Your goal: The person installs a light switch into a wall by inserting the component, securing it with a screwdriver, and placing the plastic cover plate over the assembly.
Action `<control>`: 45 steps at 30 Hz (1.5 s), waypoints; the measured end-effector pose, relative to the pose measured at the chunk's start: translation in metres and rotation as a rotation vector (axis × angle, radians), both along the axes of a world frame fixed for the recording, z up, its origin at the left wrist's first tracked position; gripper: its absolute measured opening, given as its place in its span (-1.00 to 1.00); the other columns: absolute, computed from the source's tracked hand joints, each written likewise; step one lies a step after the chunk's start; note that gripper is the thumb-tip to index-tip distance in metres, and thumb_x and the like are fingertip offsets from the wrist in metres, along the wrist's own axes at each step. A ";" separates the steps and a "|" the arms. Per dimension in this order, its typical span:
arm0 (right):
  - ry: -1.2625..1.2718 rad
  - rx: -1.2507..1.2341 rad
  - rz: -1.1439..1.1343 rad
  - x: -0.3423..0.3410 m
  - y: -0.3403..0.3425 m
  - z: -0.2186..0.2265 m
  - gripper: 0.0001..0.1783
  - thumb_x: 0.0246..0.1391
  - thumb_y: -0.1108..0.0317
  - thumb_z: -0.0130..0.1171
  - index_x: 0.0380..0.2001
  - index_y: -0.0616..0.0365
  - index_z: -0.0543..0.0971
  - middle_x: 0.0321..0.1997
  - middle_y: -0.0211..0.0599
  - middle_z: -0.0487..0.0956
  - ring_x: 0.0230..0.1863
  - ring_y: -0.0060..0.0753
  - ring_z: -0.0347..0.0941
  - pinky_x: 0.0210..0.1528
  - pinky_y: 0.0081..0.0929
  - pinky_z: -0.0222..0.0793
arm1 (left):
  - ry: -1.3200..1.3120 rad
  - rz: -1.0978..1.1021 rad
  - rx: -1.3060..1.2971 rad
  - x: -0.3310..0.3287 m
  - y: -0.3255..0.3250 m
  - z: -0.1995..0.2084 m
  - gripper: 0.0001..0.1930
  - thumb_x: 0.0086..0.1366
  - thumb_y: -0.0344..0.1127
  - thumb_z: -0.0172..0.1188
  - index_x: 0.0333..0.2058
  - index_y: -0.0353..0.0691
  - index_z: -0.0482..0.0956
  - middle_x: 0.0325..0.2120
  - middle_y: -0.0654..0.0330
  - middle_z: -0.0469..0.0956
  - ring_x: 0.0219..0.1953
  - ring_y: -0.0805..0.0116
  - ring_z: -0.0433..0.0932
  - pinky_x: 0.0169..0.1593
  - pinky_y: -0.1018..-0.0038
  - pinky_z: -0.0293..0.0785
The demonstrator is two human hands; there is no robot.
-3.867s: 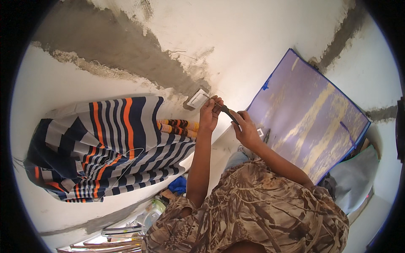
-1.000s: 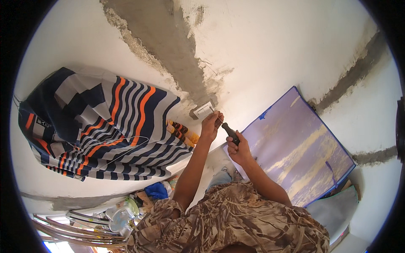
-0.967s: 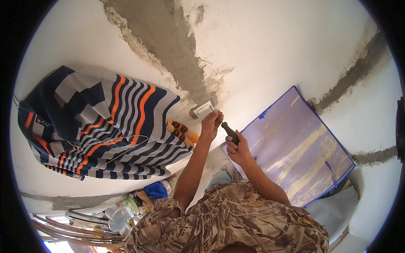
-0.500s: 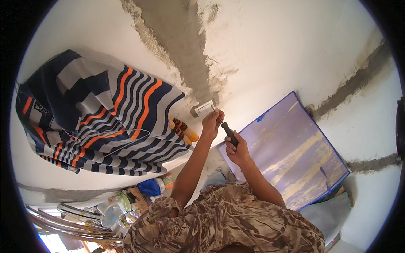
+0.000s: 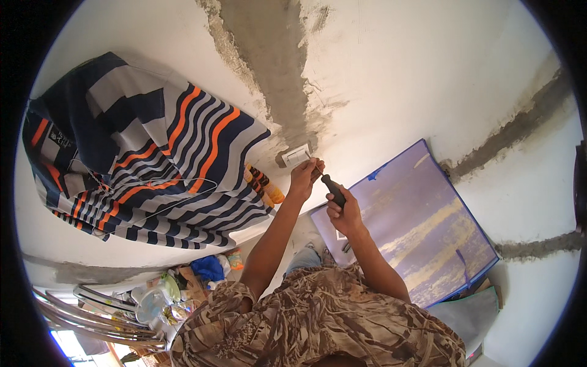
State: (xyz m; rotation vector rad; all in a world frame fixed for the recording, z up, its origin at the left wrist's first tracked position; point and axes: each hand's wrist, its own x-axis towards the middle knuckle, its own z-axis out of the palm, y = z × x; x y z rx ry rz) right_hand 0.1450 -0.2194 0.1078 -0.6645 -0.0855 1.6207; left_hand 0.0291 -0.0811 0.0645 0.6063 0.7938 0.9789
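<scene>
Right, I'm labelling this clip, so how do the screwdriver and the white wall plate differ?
The screwdriver is long and slim with a black handle; the wall plate is white, flat and boxy. The screwdriver is gripped in the right hand, while the wall plate sits against the wall at the end of a grey strip. Both are close to the left hand.

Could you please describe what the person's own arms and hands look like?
The left hand and right hand are bare, with no gloves, and both forearms are uncovered. No watch or bracelet shows at either wrist; rings are too small to tell. The short, loose sleeves belong to a brown-and-tan top with a branch-like camouflage print.
</scene>
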 end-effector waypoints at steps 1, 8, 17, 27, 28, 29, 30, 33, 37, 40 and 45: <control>-0.117 -0.053 -0.033 -0.002 0.000 0.007 -0.57 0.33 0.19 -0.04 0.17 0.16 0.35 -0.39 -0.30 0.45 -0.59 -0.48 0.29 -0.55 -0.53 0.27 | -0.006 -0.001 -0.002 0.001 0.001 0.000 -0.77 0.37 -0.23 0.20 -0.17 -0.29 0.57 -0.24 0.15 0.63 -0.17 0.34 0.63 0.00 0.43 0.57; -1.507 0.345 -0.199 -0.008 -0.002 -0.014 -0.63 0.29 0.31 0.05 0.10 0.21 0.36 -0.37 -0.22 0.48 -0.59 -0.33 0.36 -0.47 -0.35 0.39 | -0.004 0.000 -0.023 0.001 0.002 -0.003 -0.79 0.36 -0.23 0.22 -0.21 -0.26 0.59 -0.31 0.20 0.63 -0.24 0.39 0.63 -0.07 0.49 0.57; -1.175 0.274 -0.258 -0.013 0.000 -0.008 -0.60 0.37 0.13 -0.12 0.14 0.10 0.34 -0.43 -0.47 0.41 -0.70 -0.57 0.11 -0.60 -0.58 0.17 | 0.028 0.054 -0.021 0.000 -0.001 0.000 -0.82 0.28 -0.21 0.32 -0.32 -0.20 0.61 -0.41 0.23 0.63 -0.34 0.44 0.62 -0.16 0.53 0.58; -0.183 0.067 0.009 -0.007 -0.006 -0.016 -0.62 0.30 0.30 0.04 0.14 0.07 0.37 -0.32 -0.32 0.53 -0.59 -0.56 0.33 -0.54 -0.58 0.30 | -0.051 -0.185 0.035 -0.014 0.001 0.001 -0.72 0.43 -0.25 0.10 -0.04 -0.34 0.52 -0.18 0.12 0.62 -0.13 0.33 0.62 0.01 0.44 0.56; -0.310 0.046 -0.020 -0.013 -0.006 -0.007 -0.61 0.29 0.31 0.05 0.15 0.08 0.37 -0.31 -0.31 0.54 -0.58 -0.55 0.35 -0.53 -0.58 0.31 | -0.049 -0.176 0.025 -0.014 0.001 0.003 -0.72 0.43 -0.25 0.10 -0.04 -0.34 0.52 -0.18 0.12 0.62 -0.13 0.32 0.62 0.02 0.44 0.55; -0.437 0.025 -0.048 -0.017 -0.006 -0.001 -0.60 0.28 0.31 0.06 0.16 0.08 0.37 -0.30 -0.29 0.54 -0.57 -0.54 0.36 -0.52 -0.57 0.33 | -0.046 -0.165 0.014 -0.013 0.001 0.004 -0.72 0.43 -0.25 0.10 -0.04 -0.34 0.52 -0.17 0.11 0.62 -0.12 0.31 0.62 0.04 0.43 0.55; -0.564 0.004 -0.078 -0.020 -0.005 0.002 -0.59 0.28 0.32 0.07 0.16 0.09 0.37 -0.29 -0.27 0.55 -0.56 -0.54 0.37 -0.51 -0.57 0.34 | -0.042 -0.155 0.004 -0.013 0.001 0.005 -0.72 0.43 -0.26 0.09 -0.04 -0.35 0.52 -0.17 0.10 0.62 -0.11 0.31 0.62 0.05 0.43 0.55; -1.782 0.506 -0.392 -0.009 0.004 -0.020 -0.61 0.25 0.36 0.11 0.13 0.13 0.41 -0.29 -0.25 0.55 -0.54 -0.53 0.39 -0.45 -0.56 0.37 | -0.057 -0.172 0.017 -0.011 0.002 0.004 -0.72 0.43 -0.26 0.09 -0.04 -0.36 0.51 -0.16 0.09 0.61 -0.10 0.29 0.62 0.07 0.41 0.55; -1.150 0.183 -0.174 -0.014 0.000 -0.033 -0.66 0.24 0.43 0.10 0.08 0.14 0.43 -0.35 -0.34 0.52 -0.52 -0.57 0.37 -0.47 -0.61 0.32 | -0.044 -0.150 -0.002 -0.005 -0.001 0.001 -0.79 0.41 -0.26 0.13 -0.16 -0.29 0.58 -0.28 0.16 0.63 -0.19 0.36 0.62 -0.01 0.46 0.56; -0.516 0.131 -0.045 -0.003 -0.001 -0.030 -0.59 0.25 0.37 0.10 0.14 0.15 0.36 -0.36 -0.31 0.51 -0.49 -0.51 0.39 -0.44 -0.51 0.34 | -0.035 -0.117 0.007 -0.002 0.001 -0.002 -0.81 0.36 -0.22 0.22 -0.24 -0.23 0.60 -0.37 0.23 0.63 -0.26 0.43 0.61 -0.08 0.48 0.54; -0.908 0.176 -0.099 -0.005 -0.006 0.009 -0.56 0.24 0.38 0.10 0.16 0.17 0.34 -0.41 -0.31 0.50 -0.50 -0.46 0.40 -0.43 -0.46 0.36 | -0.079 -0.118 0.017 -0.006 0.003 -0.005 -0.81 0.34 -0.20 0.25 -0.26 -0.20 0.59 -0.37 0.26 0.62 -0.27 0.44 0.61 -0.11 0.48 0.53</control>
